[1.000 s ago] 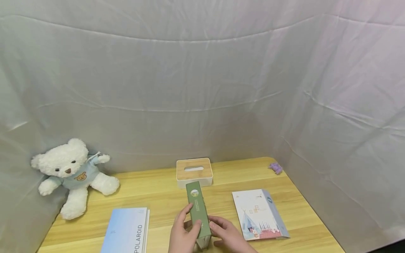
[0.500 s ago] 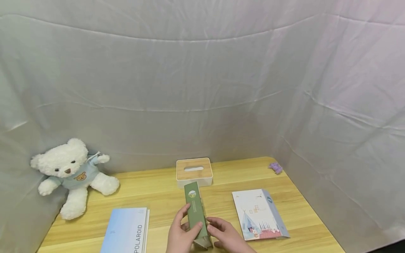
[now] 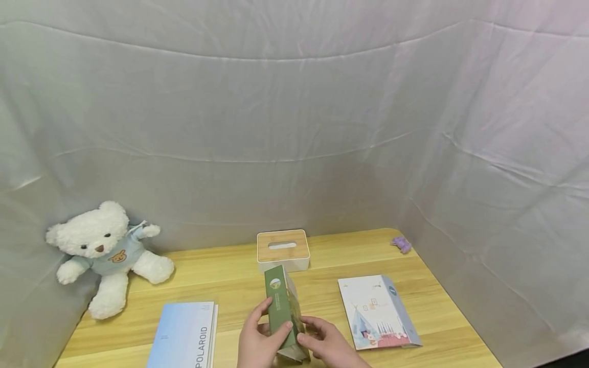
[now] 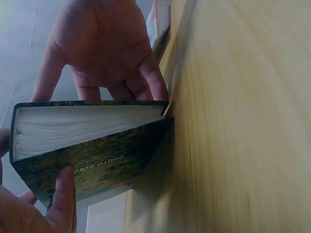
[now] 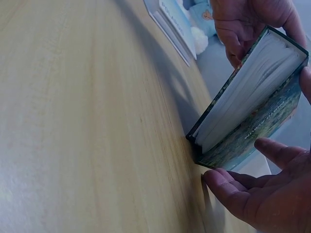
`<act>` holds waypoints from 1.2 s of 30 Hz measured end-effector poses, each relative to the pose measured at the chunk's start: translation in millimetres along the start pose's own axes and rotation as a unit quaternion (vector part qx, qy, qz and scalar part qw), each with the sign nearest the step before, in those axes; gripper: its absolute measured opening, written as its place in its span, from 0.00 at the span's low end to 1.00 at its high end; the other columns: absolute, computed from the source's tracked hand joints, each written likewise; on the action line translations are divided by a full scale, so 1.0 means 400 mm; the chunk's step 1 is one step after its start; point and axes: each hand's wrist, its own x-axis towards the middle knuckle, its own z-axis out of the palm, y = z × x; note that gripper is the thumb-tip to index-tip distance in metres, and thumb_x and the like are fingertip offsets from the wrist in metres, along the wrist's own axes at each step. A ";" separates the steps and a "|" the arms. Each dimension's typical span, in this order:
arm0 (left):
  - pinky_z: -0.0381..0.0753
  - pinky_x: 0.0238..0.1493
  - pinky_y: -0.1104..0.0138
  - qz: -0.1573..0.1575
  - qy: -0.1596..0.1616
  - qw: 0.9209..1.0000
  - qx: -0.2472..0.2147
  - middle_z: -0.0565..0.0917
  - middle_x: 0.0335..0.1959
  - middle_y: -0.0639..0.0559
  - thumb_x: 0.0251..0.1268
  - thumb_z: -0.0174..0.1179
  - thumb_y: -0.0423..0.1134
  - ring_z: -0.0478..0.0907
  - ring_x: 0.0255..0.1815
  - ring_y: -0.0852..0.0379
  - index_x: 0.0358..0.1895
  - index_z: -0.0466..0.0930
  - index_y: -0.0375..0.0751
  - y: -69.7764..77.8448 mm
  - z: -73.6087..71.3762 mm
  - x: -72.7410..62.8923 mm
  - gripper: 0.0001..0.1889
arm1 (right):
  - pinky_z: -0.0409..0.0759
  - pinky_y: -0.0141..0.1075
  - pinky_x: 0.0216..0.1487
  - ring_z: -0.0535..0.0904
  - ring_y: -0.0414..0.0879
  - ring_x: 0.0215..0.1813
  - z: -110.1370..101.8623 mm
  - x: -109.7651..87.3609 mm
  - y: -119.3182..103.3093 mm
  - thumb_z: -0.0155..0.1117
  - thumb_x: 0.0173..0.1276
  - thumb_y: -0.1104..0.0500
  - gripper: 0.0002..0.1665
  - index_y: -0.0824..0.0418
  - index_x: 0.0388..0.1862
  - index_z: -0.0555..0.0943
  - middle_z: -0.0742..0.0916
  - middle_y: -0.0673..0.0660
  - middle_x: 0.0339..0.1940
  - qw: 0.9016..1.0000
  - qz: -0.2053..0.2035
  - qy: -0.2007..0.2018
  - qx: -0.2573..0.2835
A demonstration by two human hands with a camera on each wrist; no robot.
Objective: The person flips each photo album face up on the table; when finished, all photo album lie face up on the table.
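Note:
A thick photo album (image 3: pixel 279 312) with a green spine is held upright between both hands, spine up and white page edges showing in the wrist views. My left hand (image 3: pixel 261 335) grips it from the left, thumb on the spine and fingers along the cover. On the other side my right hand (image 3: pixel 327 340) holds the right cover near its front end, fingertips low beside the table in the right wrist view. The covers spread slightly apart at the bottom in the left wrist view, where the photo album (image 4: pixel 97 162) shows printed lettering.
On the wooden table (image 3: pixel 230 276) lie a blue "POLAROID" book (image 3: pixel 181 335) to the left and an illustrated white booklet (image 3: pixel 375 312) to the right. Behind are a tissue box (image 3: pixel 282 250), a purple toy (image 3: pixel 402 244) and a white teddy bear (image 3: pixel 108 258). Grey curtains (image 3: pixel 276 128) surround the table.
The photo album has turned and shifted slightly left, so more of its right cover shows. Both hands stay on it, the left moving a little left with it.

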 end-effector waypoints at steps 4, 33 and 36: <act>0.91 0.35 0.62 -0.007 0.000 1.000 0.003 0.73 0.66 0.30 0.60 0.79 0.41 0.87 0.46 0.46 0.76 0.68 0.30 -0.001 -0.003 0.001 0.43 | 0.84 0.59 0.59 0.83 0.62 0.63 0.001 -0.004 -0.001 0.64 0.81 0.47 0.44 0.79 0.77 0.65 0.84 0.70 0.63 1.000 -0.017 -0.012 0.014; 0.92 0.42 0.56 -0.049 -0.031 0.998 0.025 0.83 0.59 0.25 0.64 0.77 0.44 0.88 0.50 0.34 0.67 0.77 0.22 -0.050 -0.048 0.021 0.36 | 0.77 0.71 0.61 0.75 0.71 0.63 0.000 -0.002 0.004 0.81 0.65 0.45 0.45 0.70 0.72 0.77 0.78 0.72 0.64 0.979 -0.043 0.066 -0.186; 0.92 0.44 0.54 -0.059 -0.023 0.997 0.048 0.81 0.61 0.25 0.65 0.76 0.44 0.86 0.54 0.29 0.66 0.79 0.25 -0.062 -0.054 0.028 0.33 | 0.76 0.72 0.61 0.75 0.74 0.64 0.000 0.003 0.008 0.82 0.64 0.45 0.46 0.72 0.71 0.77 0.77 0.74 0.65 0.976 -0.031 0.071 -0.204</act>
